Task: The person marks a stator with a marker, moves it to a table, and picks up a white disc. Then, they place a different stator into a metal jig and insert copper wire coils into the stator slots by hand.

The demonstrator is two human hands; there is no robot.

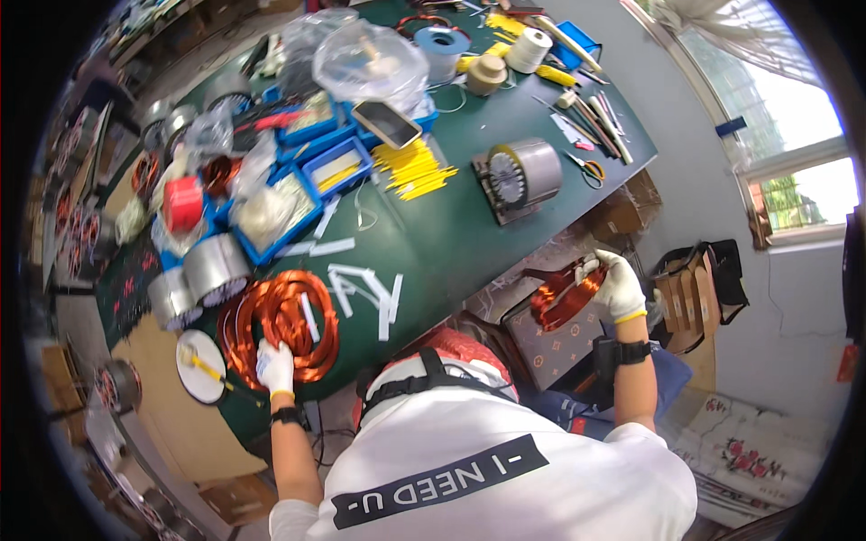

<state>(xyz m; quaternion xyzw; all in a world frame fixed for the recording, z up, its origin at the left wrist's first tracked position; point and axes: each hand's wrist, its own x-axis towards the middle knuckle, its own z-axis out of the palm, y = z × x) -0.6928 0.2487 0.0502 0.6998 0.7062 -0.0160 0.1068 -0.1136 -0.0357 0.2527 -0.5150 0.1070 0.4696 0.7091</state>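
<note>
My left hand [275, 370], in a white work glove, is at the near edge of a pile of copper wire coils [239, 329] on the green table. Its fingers appear closed on a coil, though their tips are partly hidden. Out past the table's right edge, my right hand [622, 290], gloved too, grips a bundle of copper wire coil [566, 311] held up above a brown patterned chair [555, 352]. White paper strips [388, 311] lie to the right of the pile. Just left of it, a yellow-handled hammer [215, 371] rests across a white round disc [191, 383].
A slotted metal motor core [537, 173] stands on the table's right part, near scissors [593, 171]. Metal cylinders [216, 269] and blue bins [302, 225] crowd the left. Yellow strips [415, 171], a phone [388, 123] and thread spools [529, 51] lie farther back.
</note>
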